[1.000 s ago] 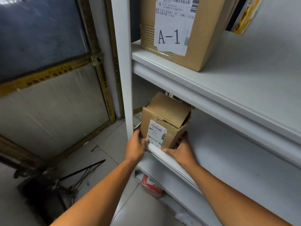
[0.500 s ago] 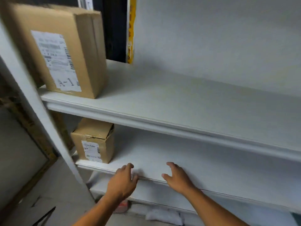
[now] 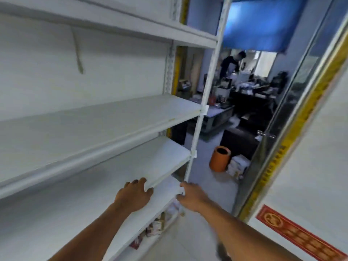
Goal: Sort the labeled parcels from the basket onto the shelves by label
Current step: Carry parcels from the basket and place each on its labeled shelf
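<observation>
1. The left hand (image 3: 134, 194) is hovering over the front part of the lower shelf (image 3: 56, 213), fingers spread and loosely bent, and it is holding nothing; whether the fingertips are touching the board is not clear through the blur.
2. The right hand (image 3: 190, 195) is hanging just beside the shelf's right front corner, near the white upright post (image 3: 199, 119), fingers relaxed and likewise carrying nothing.
3. No labeled parcel is showing anywhere in the head view: the shelf boards in sight are bare, and the basket is not in view either. So the direction from either hand to the next parcel cannot be read here, and no long axis can be given for it.
4. Judging from how the view is sitting, the person is facing toward the right end of the shelving, where the open floor (image 3: 203, 185) and a doorway lie; the basket is probably somewhere off that way or behind, but that is a guess.
5. If it does lie to the right, the right hand is the nearer one, being already clear of the shelf edge, while the left is over the board and would have to come back off it first.
6. An orange bin (image 3: 219, 159) is standing on the floor beyond the post, well apart from both hands; it is no part of the task.
</observation>
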